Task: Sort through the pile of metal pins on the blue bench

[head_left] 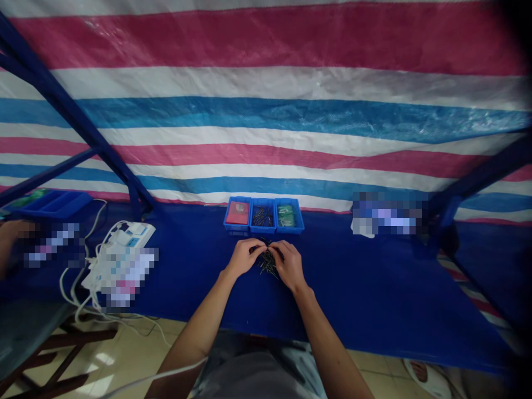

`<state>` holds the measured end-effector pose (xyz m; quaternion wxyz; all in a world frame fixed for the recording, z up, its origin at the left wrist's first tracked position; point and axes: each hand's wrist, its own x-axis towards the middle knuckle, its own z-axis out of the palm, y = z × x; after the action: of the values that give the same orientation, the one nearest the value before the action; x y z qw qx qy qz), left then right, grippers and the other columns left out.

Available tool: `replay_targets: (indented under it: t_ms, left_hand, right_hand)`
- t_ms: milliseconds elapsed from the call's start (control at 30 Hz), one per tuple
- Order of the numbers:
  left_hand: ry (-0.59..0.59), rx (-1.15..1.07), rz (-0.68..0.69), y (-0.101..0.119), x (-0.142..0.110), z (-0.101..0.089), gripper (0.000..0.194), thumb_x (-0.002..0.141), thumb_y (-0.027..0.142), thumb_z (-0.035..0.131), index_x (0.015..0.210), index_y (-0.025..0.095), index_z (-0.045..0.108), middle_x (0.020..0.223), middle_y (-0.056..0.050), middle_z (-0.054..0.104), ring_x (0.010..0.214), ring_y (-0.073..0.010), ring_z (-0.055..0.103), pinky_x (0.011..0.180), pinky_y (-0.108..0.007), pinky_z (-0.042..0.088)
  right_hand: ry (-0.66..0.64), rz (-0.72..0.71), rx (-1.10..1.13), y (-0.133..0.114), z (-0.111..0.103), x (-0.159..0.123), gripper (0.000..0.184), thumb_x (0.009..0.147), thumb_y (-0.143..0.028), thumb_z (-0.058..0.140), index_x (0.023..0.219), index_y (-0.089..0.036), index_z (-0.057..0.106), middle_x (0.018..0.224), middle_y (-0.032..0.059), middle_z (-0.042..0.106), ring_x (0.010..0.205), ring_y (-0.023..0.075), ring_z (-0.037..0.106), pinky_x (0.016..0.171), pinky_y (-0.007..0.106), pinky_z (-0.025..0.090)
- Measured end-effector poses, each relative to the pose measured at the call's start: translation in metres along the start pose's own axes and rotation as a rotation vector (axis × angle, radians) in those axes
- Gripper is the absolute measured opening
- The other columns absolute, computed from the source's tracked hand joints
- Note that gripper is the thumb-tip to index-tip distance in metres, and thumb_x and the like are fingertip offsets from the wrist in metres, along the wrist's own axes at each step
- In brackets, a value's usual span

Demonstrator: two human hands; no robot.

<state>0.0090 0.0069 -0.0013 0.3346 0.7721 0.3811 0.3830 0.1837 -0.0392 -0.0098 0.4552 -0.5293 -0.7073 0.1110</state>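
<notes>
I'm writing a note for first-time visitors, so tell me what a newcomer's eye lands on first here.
First, the striped sheet in red, white and blue, filling the upper view behind the blue table. Next, the left hand and right hand, fingers close together over a pile of small dark pieces near mid-table. Just beyond them, three blue bins stand in a row.

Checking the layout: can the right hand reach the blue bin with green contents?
Probably yes: the right hand is just in front of the blue bin, with nothing visible between them.
</notes>
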Motion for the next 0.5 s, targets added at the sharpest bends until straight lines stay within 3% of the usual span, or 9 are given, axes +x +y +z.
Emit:
replay_targets:
  t_ms: [500]
  left_hand:
    - [-0.002, 0.008, -0.006, -0.0022, -0.0007, 0.0006, 0.024, 0.093, 0.034, 0.06, 0.088, 0.017, 0.075, 0.085, -0.006, 0.075, 0.075, -0.0168, 0.066, 0.073, -0.026, 0.049]
  right_hand:
    - [-0.016, 0.028, -0.121, 0.0004, 0.0006, -0.0002, 0.034, 0.104, -0.035, 0.041, 0.079, -0.021, 0.059, 0.074, 0.0031, 0.061, 0.072, 0.0178, 0.056, 0.071, 0.032, 0.039]
